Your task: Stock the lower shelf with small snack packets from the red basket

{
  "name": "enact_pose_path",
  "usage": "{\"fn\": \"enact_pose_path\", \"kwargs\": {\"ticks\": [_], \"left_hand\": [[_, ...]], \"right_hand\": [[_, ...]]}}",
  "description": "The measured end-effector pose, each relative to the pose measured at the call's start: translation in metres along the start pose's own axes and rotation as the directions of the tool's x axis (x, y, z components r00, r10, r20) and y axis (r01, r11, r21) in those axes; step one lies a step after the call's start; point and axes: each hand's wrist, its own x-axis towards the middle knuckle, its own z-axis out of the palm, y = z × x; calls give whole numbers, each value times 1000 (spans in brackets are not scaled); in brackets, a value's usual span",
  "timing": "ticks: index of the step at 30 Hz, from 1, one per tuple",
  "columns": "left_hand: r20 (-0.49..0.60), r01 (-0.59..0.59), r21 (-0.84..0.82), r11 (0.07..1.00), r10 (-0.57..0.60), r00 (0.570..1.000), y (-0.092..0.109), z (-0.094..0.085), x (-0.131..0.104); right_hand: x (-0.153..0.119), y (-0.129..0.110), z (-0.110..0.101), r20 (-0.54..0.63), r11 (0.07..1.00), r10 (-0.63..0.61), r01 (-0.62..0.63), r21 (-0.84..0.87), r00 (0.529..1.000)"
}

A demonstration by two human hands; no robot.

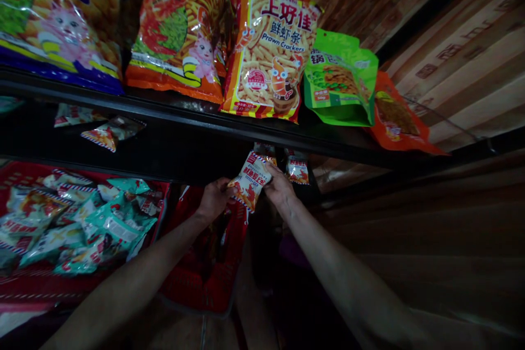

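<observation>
A small white and orange snack packet is held between both hands in front of the lower shelf. My left hand pinches its left edge, fingers closed. On the packet's right edge, my right hand grips with the thumb near the top corner. Just behind the packet, a similar one shows partly on the shelf, and another small packet stands to the right of my right hand. Farther left on the same shelf lies an orange and white packet.
Large snack bags, including prawn crackers and a green pouch, line the upper shelf. A red basket full of small packets sits lower left. Another red basket is beneath my left forearm. Wooden wall stands right.
</observation>
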Motion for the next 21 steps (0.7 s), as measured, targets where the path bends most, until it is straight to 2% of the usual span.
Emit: {"fn": "enact_pose_path", "kwargs": {"ticks": [7,10,13,15,17,19,21], "left_hand": [[73,28,-111,993,-19,997,0,-3,-2],[39,58,-183,981,-52,998,-1,-3,-3],[-16,86,-285,955,-94,995,-1,-4,-5],[-47,101,-357,929,-126,991,-1,-5,-6],[-54,108,-403,909,-142,988,0,-4,-7],[-33,111,-405,907,-136,990,0,-3,-7],[-14,118,-353,928,-131,991,1,1,-7]], "right_hand": [[1,-2,-1,-25,999,14,-15,-34,1000],[-4,-5,2,-36,998,5,-7,-58,999],[-20,-13,6,81,990,125,-118,-82,989],[-36,-16,7,184,961,254,-225,-163,950],[-52,-14,7,205,932,305,-247,-266,930],[-63,-7,7,209,936,265,-198,-291,941],[-66,3,6,225,963,159,-101,-249,961]]}}
